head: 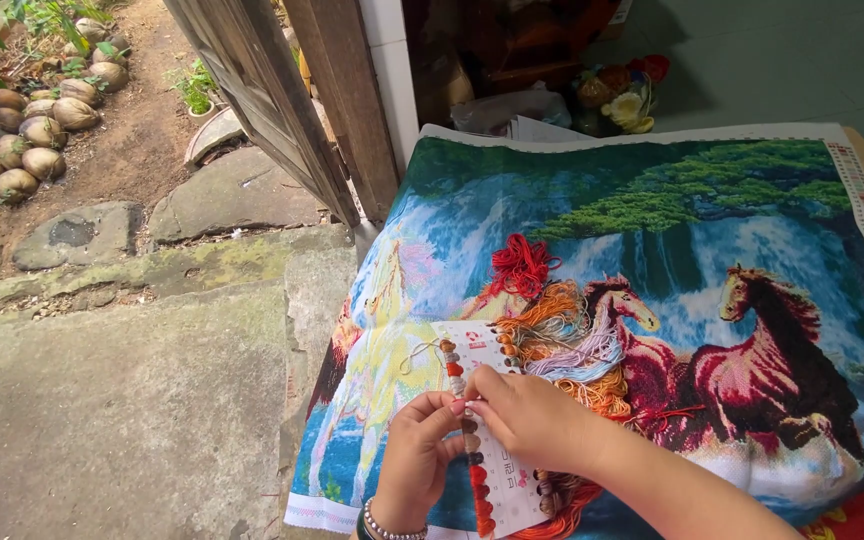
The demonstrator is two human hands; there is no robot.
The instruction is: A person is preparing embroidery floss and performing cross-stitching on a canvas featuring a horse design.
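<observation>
Outdoors beside a stone step, a horse cross-stitch canvas carries a white thread card near its lower edge. Both hands meet at the card: left hand pinches its edge, right hand pinches a thread; a steady card helps.

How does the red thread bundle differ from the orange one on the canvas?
The red thread bundle lies higher on the horse-picture canvas, small, tightly bunched and one colour. The orange thread bundle sits below it, bigger, spread in loose loops and tangled with pale lilac strands. The red one lies clear of the thread card; the orange one seems to run from the card's edge. Both rest loose on the canvas, above the left hand and right hand.
</observation>
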